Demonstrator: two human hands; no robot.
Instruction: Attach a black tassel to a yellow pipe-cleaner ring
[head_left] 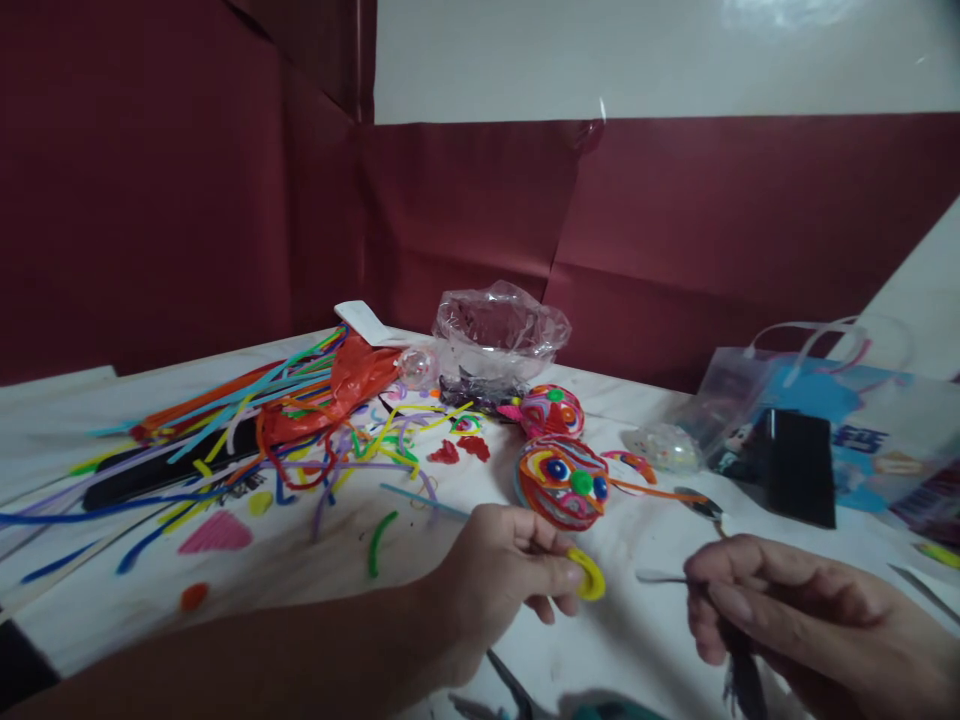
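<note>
My left hand (517, 568) pinches a curled yellow pipe cleaner (589, 575) between thumb and fingers. A thin tool with a flat metal tip (660, 577) and a dark lower end is gripped in my right hand (795, 610); its exact kind I cannot make out. Just beyond my hands lies a round multicoloured coiled piece (551, 468) with blue and green dots. Behind it is a similar round piece (555, 410), partly overlapped. A light blue stick (420, 500) runs behind my left hand, and a short green strip (379, 543) lies left of it.
Loose pipe cleaners (225, 400) and a red plastic wrapper (360, 380) spread across the left. A clear plastic-covered bowl (499, 335) stands at the back. A black phone (800, 468) leans by a clear bag (862, 400) at right. Scissors (510, 685) lie near the front edge.
</note>
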